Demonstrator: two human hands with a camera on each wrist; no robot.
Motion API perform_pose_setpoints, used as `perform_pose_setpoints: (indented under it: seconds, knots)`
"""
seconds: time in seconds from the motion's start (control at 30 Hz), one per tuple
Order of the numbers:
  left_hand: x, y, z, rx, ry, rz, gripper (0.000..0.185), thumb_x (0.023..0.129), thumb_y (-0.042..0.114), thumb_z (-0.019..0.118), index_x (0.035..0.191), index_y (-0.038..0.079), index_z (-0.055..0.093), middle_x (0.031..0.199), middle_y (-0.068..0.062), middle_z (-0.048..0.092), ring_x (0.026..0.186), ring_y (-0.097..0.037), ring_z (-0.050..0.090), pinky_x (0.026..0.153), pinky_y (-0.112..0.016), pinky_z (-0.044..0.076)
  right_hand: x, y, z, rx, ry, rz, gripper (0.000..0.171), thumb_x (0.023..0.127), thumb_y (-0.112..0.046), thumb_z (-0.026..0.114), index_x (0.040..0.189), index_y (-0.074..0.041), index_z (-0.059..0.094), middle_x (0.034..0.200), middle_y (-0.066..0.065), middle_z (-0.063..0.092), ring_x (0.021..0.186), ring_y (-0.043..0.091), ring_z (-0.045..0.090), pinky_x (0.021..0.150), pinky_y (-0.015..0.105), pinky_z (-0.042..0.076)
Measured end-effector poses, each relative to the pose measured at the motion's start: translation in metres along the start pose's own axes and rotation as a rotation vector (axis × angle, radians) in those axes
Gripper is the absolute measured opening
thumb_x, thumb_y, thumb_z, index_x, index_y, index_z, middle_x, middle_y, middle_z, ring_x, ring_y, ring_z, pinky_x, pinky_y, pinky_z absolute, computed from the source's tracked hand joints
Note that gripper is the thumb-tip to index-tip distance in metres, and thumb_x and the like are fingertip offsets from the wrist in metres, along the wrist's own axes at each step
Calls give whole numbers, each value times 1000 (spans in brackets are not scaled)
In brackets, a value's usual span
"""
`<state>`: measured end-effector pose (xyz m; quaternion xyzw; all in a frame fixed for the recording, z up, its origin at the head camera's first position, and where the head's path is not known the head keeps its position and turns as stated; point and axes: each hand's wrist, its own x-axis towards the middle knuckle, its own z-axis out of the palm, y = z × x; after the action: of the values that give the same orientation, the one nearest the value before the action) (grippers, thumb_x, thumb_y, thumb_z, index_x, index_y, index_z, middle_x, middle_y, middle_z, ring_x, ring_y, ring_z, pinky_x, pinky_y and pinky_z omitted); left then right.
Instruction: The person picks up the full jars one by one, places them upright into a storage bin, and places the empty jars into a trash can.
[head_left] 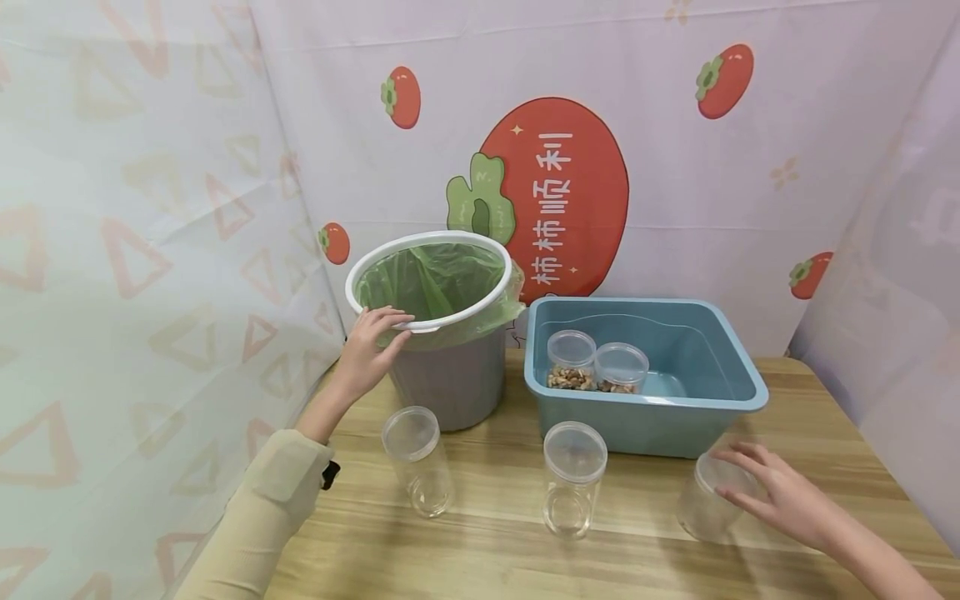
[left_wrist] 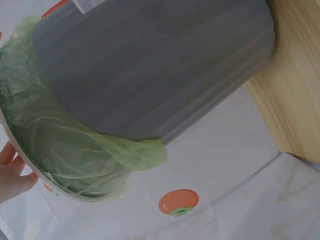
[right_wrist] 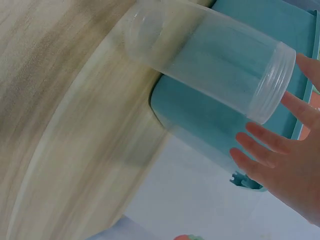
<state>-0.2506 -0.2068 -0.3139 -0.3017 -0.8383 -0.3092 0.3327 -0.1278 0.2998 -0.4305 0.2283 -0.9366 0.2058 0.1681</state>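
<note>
Two hands are in view over a wooden table [head_left: 480, 533]. At the far left, the left hand [head_left: 372, 343] rests on the white rim of a grey bin [head_left: 450, 383], fingers curled lightly over the edge by the green bag [head_left: 435, 283] that lines it; the left wrist view shows fingertips [left_wrist: 12, 170] touching that rim. Near the bin, on the table, stands a clear jar [head_left: 417, 460] with its lid on. Right of it, near the middle, stands a second lidded jar [head_left: 573, 477]. Beyond this one sits a blue tub [head_left: 720, 392], just right of the bin, and inside it two small jars [head_left: 596, 365] with brown contents stand side by side, touching. At the near right, a third clear jar [head_left: 708, 500] stands just in front of the tub. The right hand [head_left: 780, 498] is spread open at this jar, fingers straight; its fingertips [right_wrist: 300, 102] are at the jar's top, though whether they touch it is unclear.
</note>
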Motion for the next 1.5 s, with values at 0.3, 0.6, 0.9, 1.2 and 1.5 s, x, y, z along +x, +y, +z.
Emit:
perform_pose_setpoints:
  seconds: [0.3,0.6,0.9,1.2,1.5]
  knots:
    - [-2,-3,3,-6,18,2,16,78,-3,62,94,-2,64,88,-16,58,90,-32,51,100,-51,19,-3,-3,3,-11,-18,38,48,70,-24,74,112,-8,56,104,6,54,90,28,53,66,46,45]
    - [-2,-3,6,2,25,-26,14,81,-3,58,93,-1,63,86,-14,57,89,-29,48,103,-44,17,-3,-4,9,-34,68,0,56,60,-23,80,108,-8,57,95,-1,53,79,10,53,57,30,45]
    - [-1,-4,5,1,7,-44,12,80,-2,60,92,-1,63,86,-14,56,89,-31,46,100,-46,20,2,-9,7,-16,107,-35,54,56,-18,81,105,-10,58,90,-5,50,71,1,47,50,24,40]
    - [0,-4,6,13,10,-27,12,80,-2,60,92,-1,62,86,-14,56,89,-31,47,98,-46,22,13,-20,-7,-43,118,-65,52,57,-15,80,105,-13,59,91,-4,49,69,3,48,49,23,41]
    - [-1,-4,5,25,0,-35,12,81,-2,60,92,-1,62,87,-14,56,88,-30,46,98,-47,22,25,-28,-28,-56,116,-95,55,58,-14,80,108,-15,58,95,-5,47,70,7,49,49,22,41]
